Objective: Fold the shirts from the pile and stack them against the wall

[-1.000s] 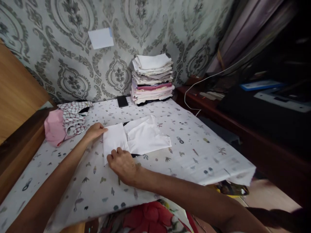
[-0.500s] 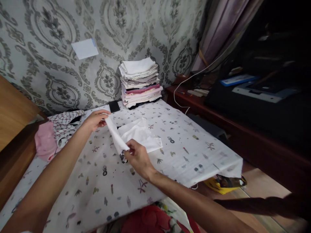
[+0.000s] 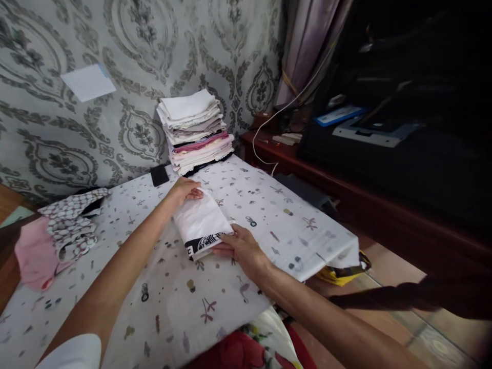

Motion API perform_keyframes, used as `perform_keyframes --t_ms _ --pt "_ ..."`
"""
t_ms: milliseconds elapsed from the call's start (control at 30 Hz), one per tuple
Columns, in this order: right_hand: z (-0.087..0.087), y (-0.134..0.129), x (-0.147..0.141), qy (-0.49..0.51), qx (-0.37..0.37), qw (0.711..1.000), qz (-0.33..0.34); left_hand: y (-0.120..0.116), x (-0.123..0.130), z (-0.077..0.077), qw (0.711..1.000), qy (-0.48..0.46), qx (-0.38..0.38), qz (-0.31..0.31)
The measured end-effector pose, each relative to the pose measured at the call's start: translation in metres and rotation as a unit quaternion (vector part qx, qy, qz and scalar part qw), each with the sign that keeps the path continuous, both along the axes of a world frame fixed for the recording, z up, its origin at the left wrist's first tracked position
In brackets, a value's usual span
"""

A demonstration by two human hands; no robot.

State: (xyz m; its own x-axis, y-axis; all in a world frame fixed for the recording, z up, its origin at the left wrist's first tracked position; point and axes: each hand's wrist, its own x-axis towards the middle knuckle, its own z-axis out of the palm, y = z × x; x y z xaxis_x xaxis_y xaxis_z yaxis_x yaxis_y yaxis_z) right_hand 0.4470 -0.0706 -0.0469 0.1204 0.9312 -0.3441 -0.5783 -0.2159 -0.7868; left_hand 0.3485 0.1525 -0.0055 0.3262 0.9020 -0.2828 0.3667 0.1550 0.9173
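Note:
A white cloth [image 3: 203, 218] with a black printed band near its front edge lies folded on the patterned sheet [image 3: 165, 302]. My left hand [image 3: 187, 190] grips its far edge, fingers curled over the fabric. At the near right corner, my right hand [image 3: 242, 248] has the cloth between thumb and fingers. Behind my hands, by the wall, stands a tall stack of folded clothes [image 3: 196, 130], white on top with pink and black lower down.
A black flat object [image 3: 159, 175] lies left of the stack. Pink cloth [image 3: 36, 251] and a patterned garment [image 3: 77, 220] are crumpled at the left. On the right stands a dark red cabinet [image 3: 326, 179] with a white cable [image 3: 257, 151]. Red floral fabric [image 3: 238, 351] is in front.
The white cloth has been folded over into a smaller shape, and its black print now shows. Both hands moved right in the view, which has shifted too.

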Motion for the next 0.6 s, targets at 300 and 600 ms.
perform_keyframes --t_ms 300,600 --pt "0.0 0.004 0.013 -0.015 -0.036 0.999 0.014 -0.034 -0.016 -0.02 0.99 0.014 0.133 -0.038" --pt "0.005 0.002 0.019 -0.037 -0.05 0.998 0.027 -0.118 -0.043 -0.056 0.829 0.329 0.4 -0.211"
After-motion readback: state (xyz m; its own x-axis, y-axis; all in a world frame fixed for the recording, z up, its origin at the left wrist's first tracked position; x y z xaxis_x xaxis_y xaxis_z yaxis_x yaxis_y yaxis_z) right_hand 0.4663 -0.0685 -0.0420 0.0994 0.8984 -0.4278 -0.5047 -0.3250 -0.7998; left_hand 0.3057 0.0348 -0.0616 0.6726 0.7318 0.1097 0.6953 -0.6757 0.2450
